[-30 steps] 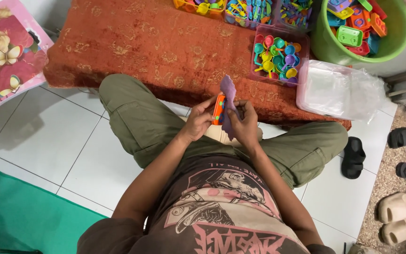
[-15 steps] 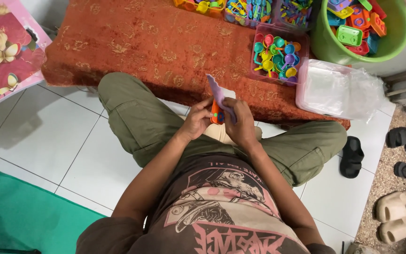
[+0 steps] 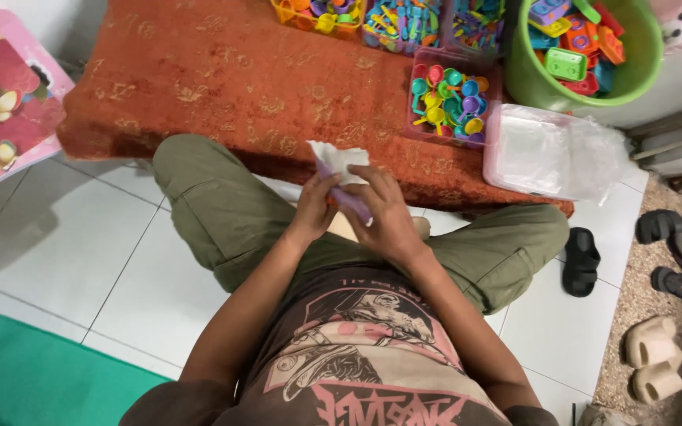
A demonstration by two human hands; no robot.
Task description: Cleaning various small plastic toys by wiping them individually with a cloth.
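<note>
I sit cross-legged on white floor tiles at the edge of an orange carpet. My left hand and my right hand meet over my lap, both closed around a cloth that is purple on one side and white on the other. The cloth now wraps a small orange plastic toy, which is almost wholly hidden between my fingers.
On the carpet stand a clear box of coloured toy spoons, more toy boxes behind it, a green bucket of plastic toys, and a clear plastic-wrapped box. Sandals lie right. A floral pink board leans left.
The cloth went from standing up beside the orange toy to folding over it, white side up. The toy, plainly visible a second ago, is now covered. My view shifted slightly.
</note>
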